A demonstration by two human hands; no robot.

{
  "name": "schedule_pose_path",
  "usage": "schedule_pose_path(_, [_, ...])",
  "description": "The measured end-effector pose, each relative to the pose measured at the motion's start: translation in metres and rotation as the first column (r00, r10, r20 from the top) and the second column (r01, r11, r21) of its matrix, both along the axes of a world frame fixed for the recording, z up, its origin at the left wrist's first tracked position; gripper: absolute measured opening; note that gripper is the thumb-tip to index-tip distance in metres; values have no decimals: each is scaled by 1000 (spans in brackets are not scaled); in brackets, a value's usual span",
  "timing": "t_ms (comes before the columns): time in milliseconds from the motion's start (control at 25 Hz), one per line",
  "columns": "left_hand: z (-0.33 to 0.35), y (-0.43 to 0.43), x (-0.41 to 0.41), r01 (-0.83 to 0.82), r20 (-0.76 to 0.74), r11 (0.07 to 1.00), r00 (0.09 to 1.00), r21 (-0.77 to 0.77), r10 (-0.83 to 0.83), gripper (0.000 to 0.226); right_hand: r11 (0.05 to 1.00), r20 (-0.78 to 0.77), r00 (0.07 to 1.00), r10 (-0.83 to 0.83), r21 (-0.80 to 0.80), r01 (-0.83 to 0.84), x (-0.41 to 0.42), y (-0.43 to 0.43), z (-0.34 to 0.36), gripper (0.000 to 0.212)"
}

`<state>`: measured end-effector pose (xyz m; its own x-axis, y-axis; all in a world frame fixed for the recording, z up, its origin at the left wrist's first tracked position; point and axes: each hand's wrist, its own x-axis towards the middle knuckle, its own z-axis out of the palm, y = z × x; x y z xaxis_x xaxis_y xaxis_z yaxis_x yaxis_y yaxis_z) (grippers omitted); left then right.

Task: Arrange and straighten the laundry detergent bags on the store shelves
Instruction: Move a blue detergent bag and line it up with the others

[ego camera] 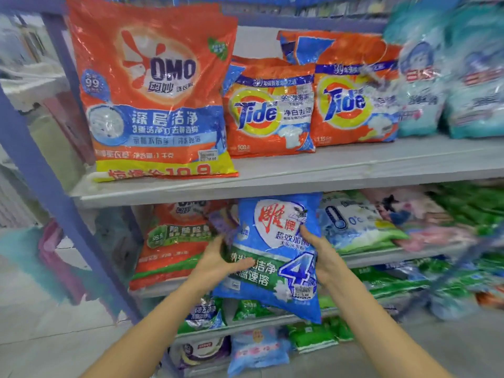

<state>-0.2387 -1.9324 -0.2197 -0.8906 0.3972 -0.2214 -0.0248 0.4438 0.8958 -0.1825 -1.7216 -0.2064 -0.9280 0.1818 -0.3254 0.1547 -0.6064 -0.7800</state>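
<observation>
Nearest, two bare forearms reach up from six o'clock. The left hand (218, 264) grips the left edge of a blue detergent bag (275, 241), with its thumb across the green band. The right hand (326, 259) clasps the right edge, thumb on the front. The bag hangs tilted before the lower shelf (365, 259), its top just under the upper shelf (300, 174). At its nine o'clock leans an orange bag (174, 249); at three o'clock lies a white-and-blue bag (354, 225). Farther, on the upper shelf, a large OMO bag (152, 88) stands at eleven o'clock, a small Tide bag (268, 110) at twelve, a larger Tide bag (351, 105) at one, and blurred teal bags (420, 91) at two.
</observation>
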Motion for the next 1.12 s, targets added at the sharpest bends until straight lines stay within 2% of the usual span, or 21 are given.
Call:
schedule_pose_path(80, [2,34,18,195,123,969,969,149,-214,96,999,-13,999,-39,-27,39,40,31,1,29])
schedule_pose_path(160, [0,71,35,242,172,934,941,261,-292,120,994,-32,993,-111,-14,111,72,65,3,54])
schedule_pose_path(240, [0,114,55,292,160,904,922,312,-353,119,980,-64,979,-194,24,195,106,99,11,74])
schedule_pose_path(320, [4,163,80,290,182,865,903,409,-388,110,965,-66,963,-261,20,263,138,138,25,83])
schedule_pose_path(440, [20,232,116,220,217,805,894,551,-392,79,939,-96,935,-342,8,344,176,204,48,52])
schedule_pose_path(480, [29,257,130,226,225,785,880,577,-419,73,927,-110,923,-367,40,374,191,229,56,52])
schedule_pose_path(600, [43,320,162,247,237,738,842,628,-484,70,845,-152,869,-470,208,493,228,291,74,66])
schedule_pose_path(680, [52,360,182,261,229,715,829,648,-510,66,807,-174,861,-478,300,508,253,329,83,70])
schedule_pose_path(840, [69,425,217,356,147,666,805,656,-575,64,741,-175,802,-572,310,596,292,408,98,60])
schedule_pose_path(960, [74,472,234,415,129,660,779,626,-613,76,614,-242,717,-653,386,689,314,455,111,26])
schedule_pose_path(1000, [76,488,237,430,123,652,770,624,-626,78,563,-262,686,-678,415,715,319,468,116,29])
schedule_pose_path(1080, [80,519,238,465,90,638,762,613,-642,78,478,-290,640,-712,467,743,328,492,128,49])
schedule_pose_path(1120, [83,535,237,479,66,632,763,609,-643,77,444,-299,621,-725,486,753,330,504,132,49])
